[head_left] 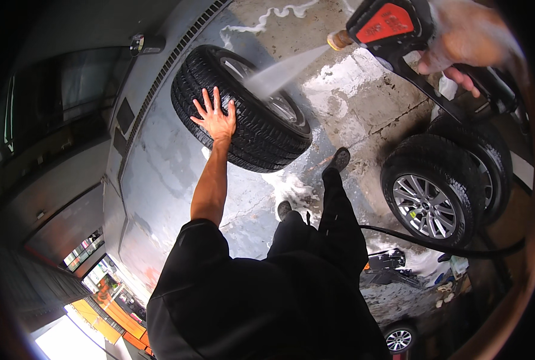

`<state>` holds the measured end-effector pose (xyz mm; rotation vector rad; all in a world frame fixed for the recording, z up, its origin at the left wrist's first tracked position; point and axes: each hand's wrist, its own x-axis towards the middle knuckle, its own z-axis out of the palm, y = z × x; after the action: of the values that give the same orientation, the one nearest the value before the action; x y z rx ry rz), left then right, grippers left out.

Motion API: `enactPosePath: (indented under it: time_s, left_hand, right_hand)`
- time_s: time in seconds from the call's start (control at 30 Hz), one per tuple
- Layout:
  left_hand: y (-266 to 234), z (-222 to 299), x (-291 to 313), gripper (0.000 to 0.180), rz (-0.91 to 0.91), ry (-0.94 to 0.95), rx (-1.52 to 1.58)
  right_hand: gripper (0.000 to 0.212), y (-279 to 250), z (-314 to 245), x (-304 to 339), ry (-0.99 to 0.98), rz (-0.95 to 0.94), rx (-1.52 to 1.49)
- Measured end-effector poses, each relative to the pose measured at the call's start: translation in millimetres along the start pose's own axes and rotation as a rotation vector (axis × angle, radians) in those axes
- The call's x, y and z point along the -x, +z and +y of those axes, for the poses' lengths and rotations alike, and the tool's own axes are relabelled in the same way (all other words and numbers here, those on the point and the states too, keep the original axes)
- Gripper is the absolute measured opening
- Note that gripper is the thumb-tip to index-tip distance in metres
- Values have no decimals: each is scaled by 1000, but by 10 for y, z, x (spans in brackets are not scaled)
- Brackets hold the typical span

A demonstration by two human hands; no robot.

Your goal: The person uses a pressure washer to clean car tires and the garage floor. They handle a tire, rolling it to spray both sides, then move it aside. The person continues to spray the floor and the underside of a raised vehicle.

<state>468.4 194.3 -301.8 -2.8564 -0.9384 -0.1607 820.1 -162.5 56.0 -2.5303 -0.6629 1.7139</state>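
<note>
My left hand (215, 116) lies flat with fingers spread on the tread of an upright black tyre (243, 129) with a silver rim, steadying it on the wet concrete floor. My right hand (468, 42), at the top right, grips a black and red pressure-washer gun (390, 27) with a brass nozzle. A fan of water (282, 71) shoots from the nozzle onto the tyre's rim. My black-trousered legs and shoes (339, 161) stand just right of the tyre.
Two more wheels with silver rims (438, 195) stand stacked against each other at the right. A black hose (435, 246) runs across the floor below them. A drain grate (177, 54) crosses the floor behind the tyre. Foam patches lie about.
</note>
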Motion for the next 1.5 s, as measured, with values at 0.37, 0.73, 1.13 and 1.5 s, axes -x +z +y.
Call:
enactPosePath:
  time_s: [0.37, 0.73, 1.13, 1.5]
  left_hand:
    - [-30, 25, 71, 65, 6, -2, -2]
    - [-31, 40, 139, 66, 21, 5, -25]
    - [-14, 67, 107, 66, 23, 15, 9]
    - [47, 36, 90, 66, 32, 45, 38]
  right_hand:
    - [9, 324, 390, 190, 168, -33, -77]
    - [34, 281, 265, 380, 229, 9, 33]
    - [36, 654, 355, 912, 183, 132, -111]
    - [38, 1878, 421, 1984, 243, 369, -416]
